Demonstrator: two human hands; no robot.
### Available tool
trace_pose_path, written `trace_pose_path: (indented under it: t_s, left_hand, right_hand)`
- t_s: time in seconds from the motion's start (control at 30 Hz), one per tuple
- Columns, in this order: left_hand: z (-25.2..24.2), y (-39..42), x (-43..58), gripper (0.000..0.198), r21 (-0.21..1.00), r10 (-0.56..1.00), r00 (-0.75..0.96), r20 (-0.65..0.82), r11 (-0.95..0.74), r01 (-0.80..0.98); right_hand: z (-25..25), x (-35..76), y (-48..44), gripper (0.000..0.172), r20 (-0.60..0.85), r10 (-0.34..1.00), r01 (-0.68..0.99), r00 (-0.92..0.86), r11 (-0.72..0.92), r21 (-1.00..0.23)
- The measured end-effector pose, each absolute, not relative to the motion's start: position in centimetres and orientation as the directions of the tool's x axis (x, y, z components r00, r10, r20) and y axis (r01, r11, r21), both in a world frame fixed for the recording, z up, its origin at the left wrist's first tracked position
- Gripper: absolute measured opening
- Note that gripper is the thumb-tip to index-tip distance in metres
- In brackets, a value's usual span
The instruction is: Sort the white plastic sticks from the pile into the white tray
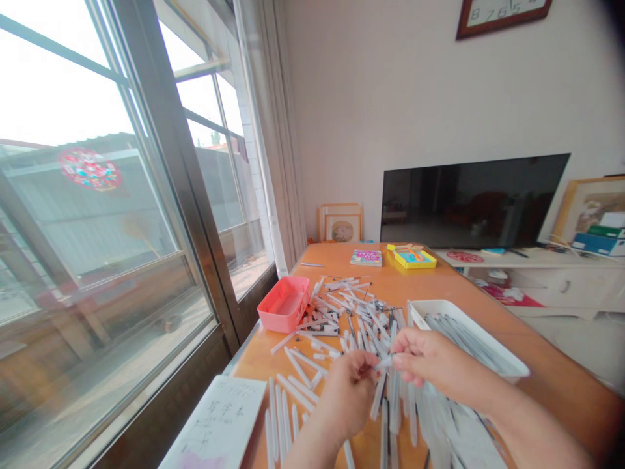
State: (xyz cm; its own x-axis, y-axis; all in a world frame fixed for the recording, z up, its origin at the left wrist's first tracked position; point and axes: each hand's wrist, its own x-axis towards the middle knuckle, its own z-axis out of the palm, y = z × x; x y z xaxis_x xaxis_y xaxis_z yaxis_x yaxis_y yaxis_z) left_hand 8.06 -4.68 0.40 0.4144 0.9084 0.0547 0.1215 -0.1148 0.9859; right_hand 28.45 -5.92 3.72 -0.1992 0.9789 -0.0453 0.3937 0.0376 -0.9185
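A small translucent piece [385, 362] is held between the two hands, over the near part of the pile of pens and tubes [364, 312] on the bench [415, 284]. Its left end is pinched by the fingers of the left hand [347, 389], its right end by the thumb and fingers of the right hand [426, 355]; whether it is one part or two joined cannot be told, as both ends are covered. For good handling, the piece is best kept in line between the two pinches, with the force applied along its length, so that it is neither bent nor split. The grip should be kept light, since thin plastic may be crushed or may slip, and the wrists are best steadied low, so that nothing dropped is lost among the loose tubes. To the right, thin grey rods [454, 332] are held in the white tray [518, 370], which is partly hidden by the right forearm; care should be taken that its rim is not knocked. To the far left stands a pink basket [278, 319], and on the near left lies a notebook [222, 417], which is best kept uncluttered.
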Motion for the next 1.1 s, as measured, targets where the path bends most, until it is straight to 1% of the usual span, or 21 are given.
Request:
trace_pose_path:
  t_s: [0.2,0.4,0.53,0.63,0.73,0.8,0.87,0.93,1.0,1.1]
  left_hand:
    - [-0.3,-4.6,8.1,0.016,0.985,0.901,0.430,0.058,-0.121,0.121]
    - [0.0,-4.7,8.1,0.020,0.968,0.916,0.392,0.083,-0.168,0.188]
    - [0.1,-4.7,8.0,0.018,0.974,0.905,0.418,0.081,-0.160,0.158]
    - [-0.1,-4.6,7.9,0.019,0.977,0.904,0.419,0.082,-0.156,0.145]
    - [-0.1,-4.7,7.9,0.021,0.974,0.915,0.394,0.088,-0.162,0.161]
    - [0.3,-4.8,7.9,0.021,0.974,0.915,0.395,0.082,-0.158,0.164]
    - [0.9,-4.9,7.9,0.019,0.983,0.916,0.398,0.054,-0.120,0.142]
    - [1.3,-5.0,7.8,0.016,0.995,0.919,0.394,0.022,-0.058,0.080]
    - [1.5,-4.9,7.7,0.015,1.000,0.922,0.387,0.000,0.005,-0.011]
    - [1.2,-4.8,7.6,0.018,0.988,0.915,0.403,-0.028,0.086,-0.125]
  right_hand:
    - [3.6,28.5,-6.0,0.018,-0.068,0.979,0.442,-0.190,0.023,-0.897]
    - [4.0,28.3,-6.4,0.019,-0.001,0.979,0.524,-0.202,0.107,-0.845]
    - [4.0,28.2,-6.3,0.029,0.008,0.975,0.566,-0.224,0.137,-0.813]
    - [3.6,28.1,-6.0,0.038,0.080,0.975,0.612,-0.206,0.192,-0.767]
    - [3.0,27.9,-5.7,0.042,0.146,0.975,0.645,-0.168,0.220,-0.732]
    - [2.8,27.8,-5.6,0.044,0.141,0.977,0.629,-0.161,0.211,-0.748]
    - [2.8,27.8,-5.6,0.046,0.099,0.983,0.585,-0.152,0.170,-0.793]
    - [3.0,27.8,-5.6,0.049,0.061,0.990,0.542,-0.126,0.121,-0.832]
    - [3.2,27.9,-5.6,0.050,0.054,0.994,0.514,-0.092,0.094,-0.852]
    - [3.5,27.7,-5.6,0.046,0.067,0.994,0.473,-0.087,0.101,-0.875]
